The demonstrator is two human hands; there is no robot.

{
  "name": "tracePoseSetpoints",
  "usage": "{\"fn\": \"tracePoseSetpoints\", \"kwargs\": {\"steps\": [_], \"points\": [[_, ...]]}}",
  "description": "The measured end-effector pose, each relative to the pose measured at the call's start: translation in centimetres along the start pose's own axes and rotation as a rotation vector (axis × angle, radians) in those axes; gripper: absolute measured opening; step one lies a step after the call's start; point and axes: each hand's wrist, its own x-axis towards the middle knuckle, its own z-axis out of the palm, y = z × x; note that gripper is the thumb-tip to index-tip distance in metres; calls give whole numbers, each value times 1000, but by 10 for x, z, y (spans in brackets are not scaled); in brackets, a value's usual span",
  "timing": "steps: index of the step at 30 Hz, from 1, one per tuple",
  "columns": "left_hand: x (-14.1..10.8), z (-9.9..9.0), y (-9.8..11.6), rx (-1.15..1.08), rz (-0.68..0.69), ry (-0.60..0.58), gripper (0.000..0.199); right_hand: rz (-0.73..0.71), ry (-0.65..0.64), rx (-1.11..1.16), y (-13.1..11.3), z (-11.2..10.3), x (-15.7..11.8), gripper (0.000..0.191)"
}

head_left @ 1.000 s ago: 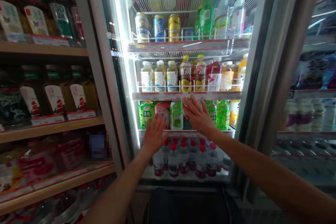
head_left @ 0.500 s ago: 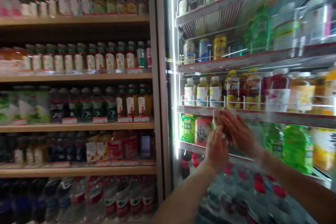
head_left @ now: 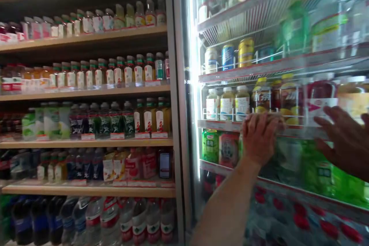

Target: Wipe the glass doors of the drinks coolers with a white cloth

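My left hand (head_left: 258,138) presses a brownish folded cloth (head_left: 279,120) in front of the lit drinks fridge, level with a shelf edge (head_left: 220,125). Most of the cloth is hidden under the fingers, and whether it touches glass or the shelf edge I cannot tell. Farther right, my right hand (head_left: 343,142) is raised with its fingers spread and holds nothing; it is dark and somewhat blurred. Behind the hands stand bottles with white labels (head_left: 242,103), tea bottles with yellow caps (head_left: 262,96) and green bottles (head_left: 323,173).
Left of the fridge's metal frame (head_left: 176,123), wooden shelves (head_left: 86,191) carry rows of bottles. A phone-like device (head_left: 165,164) with a lit screen stands by the frame. Cans (head_left: 245,52) sit on an upper fridge shelf, and red-capped bottles (head_left: 301,221) are low down.
My two hands were together at the cloth; now the right hand is apart, farther right. My left hand has moved right with the cloth. The view has shifted, so the shelves appear lower.
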Motion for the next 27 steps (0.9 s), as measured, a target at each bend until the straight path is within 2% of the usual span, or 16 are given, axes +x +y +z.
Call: {"fn": "tracePoseSetpoints", "kwargs": {"steps": [3, 6, 8, 9, 10, 11, 12, 14, 17, 19, 21, 23, 25, 27], "points": [[-23, 1, -13, -9, 146, 21, 43, 27, -12, -97, 4, 12, 21, 48], [-62, -15, -55, 43, 150, 40, 46, 16, -77, -184, 27, 5, 16, 44], [-82, -29, -94, 107, -1, 85, 52, -52, -132, -229, 43, -4, 10, 43], [-88, -34, -111, 158, -130, 144, 55, -89, -150, -249, 50, -7, 8, 43], [-91, -38, -124, 195, -243, 203, 56, -120, -163, -269, 54, -9, 7, 43], [-92, -39, -131, 195, -288, 223, 57, -141, -166, -289, 57, -9, 7, 43], [-92, -38, -129, 187, -307, 231, 58, -149, -166, -309, 58, -9, 8, 43], [-89, -29, -106, 113, -219, 161, 58, -146, -173, -340, 57, -7, 9, 43], [-84, -11, -49, -21, 87, -28, 55, -122, -172, -370, 54, -4, 9, 43], [-80, -3, -30, -45, 224, -77, 51, -124, -172, -386, 54, -3, 8, 45], [-73, -3, -39, -14, 203, -38, 51, -138, -172, -403, 56, -3, 6, 49], [-65, -9, -67, 36, 40, 50, 52, -151, -174, -410, 57, -3, 6, 52], [-57, -15, -94, 83, -195, 163, 52, -148, -178, -405, 57, -3, 6, 54], [-53, -17, -100, 105, -321, 252, 53, -135, -178, -397, 56, -3, 7, 54]]}}
